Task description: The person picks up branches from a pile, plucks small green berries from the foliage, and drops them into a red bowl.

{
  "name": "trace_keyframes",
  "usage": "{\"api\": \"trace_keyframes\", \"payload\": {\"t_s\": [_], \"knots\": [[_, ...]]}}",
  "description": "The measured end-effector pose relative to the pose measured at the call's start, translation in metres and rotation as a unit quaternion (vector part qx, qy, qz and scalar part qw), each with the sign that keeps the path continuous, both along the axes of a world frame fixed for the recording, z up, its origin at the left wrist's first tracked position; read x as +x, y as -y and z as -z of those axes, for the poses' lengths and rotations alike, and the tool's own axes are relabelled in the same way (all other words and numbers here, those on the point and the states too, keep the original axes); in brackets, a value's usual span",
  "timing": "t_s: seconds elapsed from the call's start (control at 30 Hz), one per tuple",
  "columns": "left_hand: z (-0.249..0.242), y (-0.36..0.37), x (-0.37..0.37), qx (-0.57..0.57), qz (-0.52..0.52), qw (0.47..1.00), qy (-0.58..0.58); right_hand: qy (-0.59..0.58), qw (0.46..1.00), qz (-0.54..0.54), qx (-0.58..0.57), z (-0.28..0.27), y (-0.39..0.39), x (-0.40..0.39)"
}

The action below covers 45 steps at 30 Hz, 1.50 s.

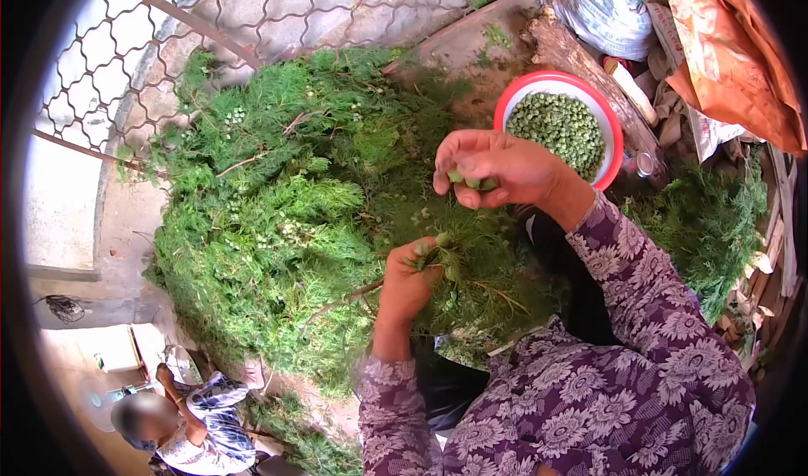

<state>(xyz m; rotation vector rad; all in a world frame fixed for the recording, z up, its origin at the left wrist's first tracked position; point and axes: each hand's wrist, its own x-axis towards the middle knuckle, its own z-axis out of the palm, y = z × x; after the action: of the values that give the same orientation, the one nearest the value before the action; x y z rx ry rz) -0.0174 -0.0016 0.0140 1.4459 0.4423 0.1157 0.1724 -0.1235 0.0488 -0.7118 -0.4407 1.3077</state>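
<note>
My left hand (407,282) is closed round a green conifer sprig (450,261), whose feathery leaves and small green cones stick out past the thumb. Above it and to the right, my right hand (497,169) is curled with a few small green cones (471,179) between thumb and fingers. Just behind that hand stands a red-rimmed white basin (616,131), with many green cones (555,127) lying in it; my wrist covers part of its lower side.
A large heap of cut conifer branches (278,198) spreads before me, with more branches (707,232) at right. A wire mesh fence (286,9), a log (581,59), a white sack (606,13) and an orange sack (732,47) border it. Another person (210,421) sits at lower left.
</note>
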Motion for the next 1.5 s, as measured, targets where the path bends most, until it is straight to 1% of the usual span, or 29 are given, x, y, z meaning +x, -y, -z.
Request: {"api": "trace_keyframes", "payload": {"t_s": [0.07,0.1,0.17,0.2,0.27,0.37,0.47,0.5,0.57,0.7,0.77,0.8,0.83,0.87,0.9,0.97,1.1,1.17,1.2,1.23,1.27,1.33,1.43,1.5], "knots": [[0.001,-0.002,0.003,-0.028,0.026,0.999,-0.014,0.127,0.991,-0.048,-0.021,0.004,0.000,0.000],[0.001,-0.002,0.004,-0.028,0.027,0.999,-0.015,0.126,0.991,-0.047,-0.021,0.003,0.000,-0.002],[0.002,-0.002,0.005,-0.026,0.034,0.999,0.007,0.313,0.943,-0.068,-0.087,0.000,-0.001,-0.007],[0.000,-0.001,0.006,-0.027,0.035,0.999,0.005,0.311,0.944,-0.067,-0.088,0.005,-0.003,-0.008],[-0.005,0.001,0.009,-0.009,0.052,0.999,0.008,0.482,0.874,-0.056,-0.016,0.015,-0.008,-0.008],[-0.001,0.005,0.012,0.018,0.051,0.999,0.001,0.482,0.871,-0.088,-0.045,0.016,-0.007,-0.009],[-0.002,0.004,0.012,0.004,0.061,0.998,0.010,0.499,0.859,-0.111,-0.036,0.015,-0.006,-0.008],[-0.001,0.003,0.011,0.003,0.062,0.998,0.010,0.499,0.859,-0.111,-0.036,0.017,-0.007,-0.009],[0.005,0.001,0.008,0.045,0.066,0.997,-0.011,0.493,0.869,-0.049,-0.006,0.023,-0.010,-0.013],[0.010,0.003,0.006,0.073,0.077,0.994,0.024,0.483,0.873,-0.058,-0.018,0.020,-0.012,-0.017],[0.000,0.009,0.007,0.011,0.056,0.995,0.081,0.360,0.917,-0.150,-0.082,0.013,-0.010,-0.016],[-0.002,0.006,0.006,0.011,0.055,0.995,0.081,0.360,0.917,-0.150,-0.082,0.014,-0.009,-0.014],[-0.005,0.000,0.004,-0.024,0.111,0.992,0.059,0.210,0.962,-0.163,-0.062,0.015,-0.009,-0.011],[-0.007,-0.003,0.003,-0.058,0.164,0.984,0.037,0.055,0.983,-0.172,-0.040,0.015,-0.009,-0.010],[-0.004,-0.003,0.003,-0.058,0.162,0.984,0.038,0.056,0.982,-0.175,-0.040,0.015,-0.009,-0.009],[0.003,-0.001,0.004,0.068,0.175,0.980,0.061,0.024,0.996,-0.087,-0.012,0.013,-0.007,-0.010],[0.001,-0.001,0.005,0.029,0.142,0.989,0.028,0.064,0.993,-0.089,-0.034,0.002,-0.007,-0.013],[0.000,0.000,0.005,0.052,0.143,0.988,0.021,0.230,0.955,-0.148,-0.110,0.002,-0.007,-0.014],[0.000,-0.001,0.004,0.051,0.142,0.988,0.019,0.229,0.956,-0.149,-0.110,0.005,-0.008,-0.015],[0.001,-0.002,0.004,0.087,0.149,0.985,0.001,0.336,0.926,-0.147,-0.090,0.011,-0.011,-0.017],[0.002,-0.003,0.004,0.123,0.156,0.980,-0.017,0.439,0.884,-0.143,-0.069,0.016,-0.014,-0.018],[0.006,-0.004,0.005,0.111,0.150,0.982,-0.027,0.430,0.891,-0.138,-0.052,0.022,-0.015,-0.019],[0.008,-0.003,0.005,0.107,0.138,0.984,-0.035,0.452,0.877,-0.151,-0.066,0.027,-0.015,-0.018],[0.007,-0.003,0.005,0.116,0.133,0.984,-0.031,0.390,0.906,-0.151,-0.065,0.030,-0.015,-0.016]]}}
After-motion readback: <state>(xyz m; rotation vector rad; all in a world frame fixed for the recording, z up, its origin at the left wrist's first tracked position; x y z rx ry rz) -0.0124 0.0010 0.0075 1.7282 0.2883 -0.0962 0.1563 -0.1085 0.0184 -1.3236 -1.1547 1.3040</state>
